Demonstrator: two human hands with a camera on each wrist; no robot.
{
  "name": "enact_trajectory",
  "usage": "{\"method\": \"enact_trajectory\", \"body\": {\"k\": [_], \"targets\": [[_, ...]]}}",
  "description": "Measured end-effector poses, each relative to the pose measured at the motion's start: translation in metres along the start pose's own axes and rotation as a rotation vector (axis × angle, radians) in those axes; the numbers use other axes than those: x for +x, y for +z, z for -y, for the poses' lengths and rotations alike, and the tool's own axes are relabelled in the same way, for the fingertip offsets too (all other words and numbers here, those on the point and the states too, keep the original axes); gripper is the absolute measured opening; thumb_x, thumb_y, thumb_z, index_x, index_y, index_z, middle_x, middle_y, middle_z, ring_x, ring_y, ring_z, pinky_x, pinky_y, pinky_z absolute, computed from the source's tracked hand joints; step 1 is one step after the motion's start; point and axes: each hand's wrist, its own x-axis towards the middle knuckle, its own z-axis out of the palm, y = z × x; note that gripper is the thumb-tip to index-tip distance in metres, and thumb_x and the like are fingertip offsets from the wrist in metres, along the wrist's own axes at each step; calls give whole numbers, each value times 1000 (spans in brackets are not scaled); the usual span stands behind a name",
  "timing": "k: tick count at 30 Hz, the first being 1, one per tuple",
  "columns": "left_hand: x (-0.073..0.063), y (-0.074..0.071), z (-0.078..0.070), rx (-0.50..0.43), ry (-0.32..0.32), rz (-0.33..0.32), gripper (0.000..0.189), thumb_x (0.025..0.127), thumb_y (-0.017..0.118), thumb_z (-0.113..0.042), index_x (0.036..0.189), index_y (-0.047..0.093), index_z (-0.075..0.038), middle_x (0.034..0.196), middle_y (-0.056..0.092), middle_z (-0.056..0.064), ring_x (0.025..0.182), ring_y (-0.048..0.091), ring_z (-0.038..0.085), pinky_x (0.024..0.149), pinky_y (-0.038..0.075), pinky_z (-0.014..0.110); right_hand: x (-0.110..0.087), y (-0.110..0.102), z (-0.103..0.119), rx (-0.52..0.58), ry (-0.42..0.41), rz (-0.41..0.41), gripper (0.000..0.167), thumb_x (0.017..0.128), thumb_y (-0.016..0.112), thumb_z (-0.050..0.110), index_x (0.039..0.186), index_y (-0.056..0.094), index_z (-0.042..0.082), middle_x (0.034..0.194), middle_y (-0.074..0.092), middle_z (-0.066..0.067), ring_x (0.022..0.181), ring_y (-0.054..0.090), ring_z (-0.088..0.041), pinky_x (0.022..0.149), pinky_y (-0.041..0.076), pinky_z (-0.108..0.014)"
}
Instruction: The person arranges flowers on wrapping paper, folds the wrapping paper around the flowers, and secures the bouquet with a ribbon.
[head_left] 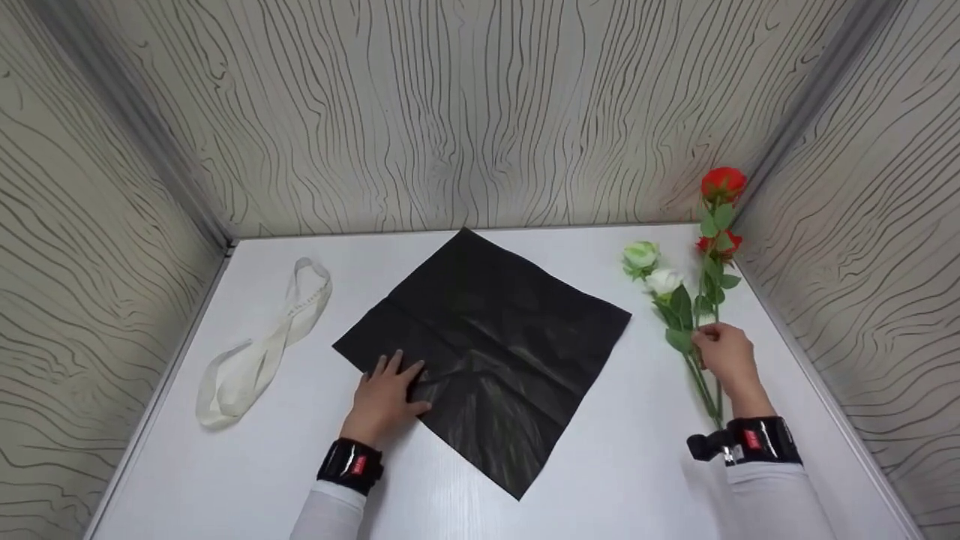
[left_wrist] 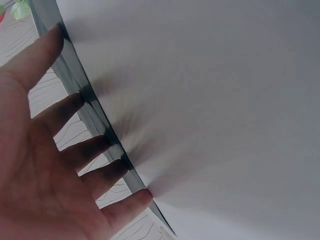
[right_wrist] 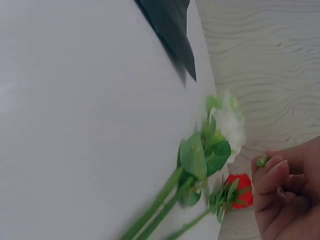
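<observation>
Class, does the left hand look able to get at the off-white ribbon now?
Probably yes: the left hand, spread against the black sheet, grips nothing, and only bare table separates it from the ribbon.

A wide lane of white table (head_left: 600,465) runs between the black sheet (head_left: 510,322) and the flower stems (head_left: 703,386), narrowing toward the sheet's right corner, where the white flowers (head_left: 664,281) lean in. Another strip parts the sheet from the looped ribbon (head_left: 247,379); the left hand (head_left: 384,401) blocks its front end, fingers spread on the sheet's edge. The sheet lies low, leaving room above, though its far corner reaches the back wall (head_left: 480,135), which bars that side. The right hand (head_left: 727,360), stems and red flowers (head_left: 724,184) crowd the passage along the right wall (head_left: 847,247).
</observation>
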Motion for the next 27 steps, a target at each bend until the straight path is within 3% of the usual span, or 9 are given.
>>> {"method": "enact_trajectory", "body": {"k": [5, 12, 21, 27], "targets": [[0, 0, 0, 2, 8, -3, 70, 71, 67, -50, 132, 44, -24, 140, 28, 16, 127, 22, 38, 95, 21, 59, 1, 30, 31, 94, -37, -30, 31, 91, 48, 17, 109, 52, -8, 88, 57, -18, 59, 57, -18, 50, 48, -26], [0, 2, -6, 8, -4, 9, 70, 72, 66, -51, 133, 42, -26, 141, 27, 14, 129, 20, 37, 97, 20, 57, -1, 83, 68, 240, -134, 8, 19, 88, 54, 9, 98, 55, -6, 76, 56, -13, 50, 52, -13, 45, 47, -28], [-1, 2, -12, 0, 7, 29, 69, 72, 65, -50, 133, 42, -26, 141, 27, 14, 129, 19, 37, 97, 20, 56, -4, 162, 106, 150, -234, 76, 9, 83, 59, 6, 87, 58, -1, 57, 56, -6, 39, 52, -16, 38, 45, -28], [-1, 4, -11, -9, 22, 16, 69, 71, 66, -50, 132, 44, -26, 141, 28, 13, 129, 19, 36, 98, 21, 54, -10, 200, 120, 92, -251, 132, 6, 82, 61, 7, 82, 57, 1, 55, 55, -4, 39, 53, -14, 37, 45, -27]]}}
